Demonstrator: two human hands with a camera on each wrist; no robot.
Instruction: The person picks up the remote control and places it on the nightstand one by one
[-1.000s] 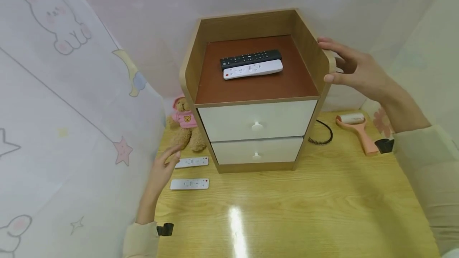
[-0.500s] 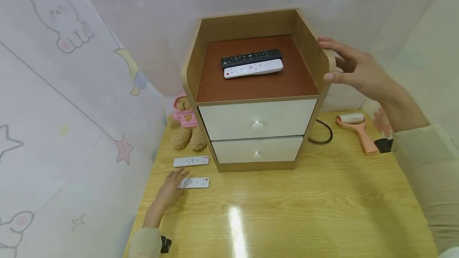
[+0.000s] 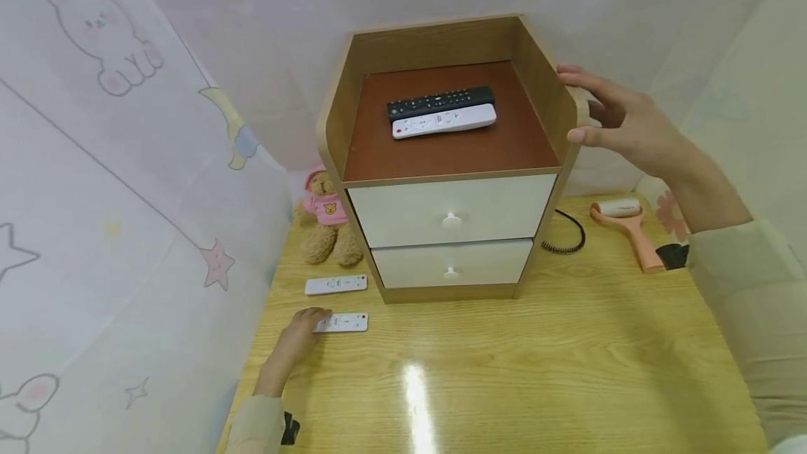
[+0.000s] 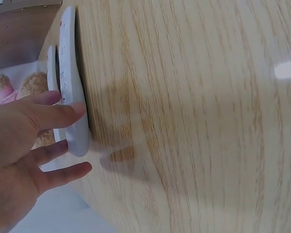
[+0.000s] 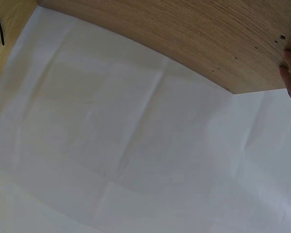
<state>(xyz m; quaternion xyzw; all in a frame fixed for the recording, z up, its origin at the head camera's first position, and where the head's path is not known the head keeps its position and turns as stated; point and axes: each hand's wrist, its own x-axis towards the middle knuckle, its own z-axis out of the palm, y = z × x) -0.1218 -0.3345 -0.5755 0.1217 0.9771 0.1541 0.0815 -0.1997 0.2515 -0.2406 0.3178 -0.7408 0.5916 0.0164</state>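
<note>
On the table at the left, my left hand (image 3: 299, 333) grips the left end of the nearer white remote control (image 3: 348, 322). In the left wrist view the thumb and fingers (image 4: 63, 116) lie on either side of the remote's end, and the little finger sticks out past it. A second white remote (image 3: 336, 284) lies just behind. My right hand (image 3: 621, 114) holds the right side panel of a small wooden cabinet (image 3: 450, 294), thumb at the panel's front edge. On the cabinet's brown top, a black remote (image 3: 441, 101) and a white remote (image 3: 444, 122) lie side by side.
Two white drawers (image 3: 403, 219) with round knobs are closed. A teddy bear (image 3: 326, 212) in pink sits left of the cabinet. To its right lie a black coiled cord (image 3: 570, 247) and an orange-handled lint roller (image 3: 637, 233). Printed cloth walls (image 3: 157, 244) border the table.
My left hand has come down from above the two table remotes onto the nearer one, and its fingers have closed on the end. The right hand stays at the cabinet panel.
</note>
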